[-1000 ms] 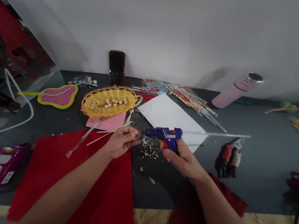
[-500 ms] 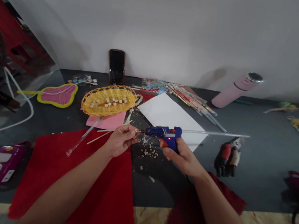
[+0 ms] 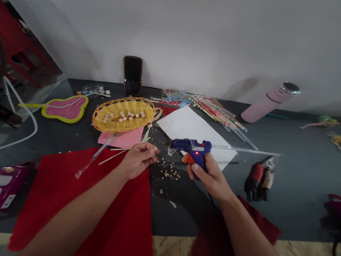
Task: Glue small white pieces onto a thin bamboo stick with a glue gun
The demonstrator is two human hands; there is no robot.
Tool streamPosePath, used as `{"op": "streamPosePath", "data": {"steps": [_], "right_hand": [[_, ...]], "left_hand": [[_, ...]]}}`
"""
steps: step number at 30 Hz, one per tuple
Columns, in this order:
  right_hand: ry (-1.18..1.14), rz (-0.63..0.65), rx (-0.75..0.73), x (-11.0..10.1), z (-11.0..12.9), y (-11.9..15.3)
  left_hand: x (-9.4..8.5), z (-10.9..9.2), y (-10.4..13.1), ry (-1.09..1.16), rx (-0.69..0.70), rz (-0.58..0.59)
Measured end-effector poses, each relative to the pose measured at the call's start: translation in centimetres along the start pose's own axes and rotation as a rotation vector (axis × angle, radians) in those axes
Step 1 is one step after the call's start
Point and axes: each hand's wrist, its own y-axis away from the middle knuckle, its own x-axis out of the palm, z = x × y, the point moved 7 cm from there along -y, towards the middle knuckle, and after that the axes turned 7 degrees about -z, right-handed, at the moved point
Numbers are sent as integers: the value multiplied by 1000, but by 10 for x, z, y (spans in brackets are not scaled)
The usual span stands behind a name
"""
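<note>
My right hand (image 3: 210, 174) is wrapped round the handle of a blue glue gun (image 3: 191, 146) with an orange trigger, a lit red light and a long clear stick out of its back. Its nozzle points left, a little apart from my left hand (image 3: 141, 158). The left fingertips pinch a small pale piece (image 3: 155, 149). Below the nozzle, small beige bits (image 3: 169, 170) lie scattered on the dark table. Behind my left hand is a yellow woven basket (image 3: 122, 125) with several pale clusters in it.
A red cloth (image 3: 118, 218) lies under my left arm. White paper (image 3: 184, 121) and a pile of sticks (image 3: 220, 115) lie behind the glue gun. Pliers (image 3: 260, 180) and a pink bottle (image 3: 265, 103) stand to the right; a phone (image 3: 132, 75) leans on the wall.
The glue gun's nozzle has drawn up and away from my left fingertips, and the gun has tilted slightly. My left hand has stayed nearly in place.
</note>
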Motion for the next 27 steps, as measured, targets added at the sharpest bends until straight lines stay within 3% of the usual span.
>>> {"op": "streamPosePath", "data": {"steps": [7,13,17,21,27], "right_hand": [[255,-298,110,-48,-35,-17],[176,-398,79,-63,-27,-18],[243,-420,67,-70,-23,-18],[452,-411,13,-78,-23,-17],[946,-511,105,-97,-16,-12]], "left_hand": [[3,-2,2,42,5,19],[7,-4,3,57,20,66],[7,-4,3,52,13,70],[8,-3,3,44,16,66],[5,-3,0,47,5,44]]}}
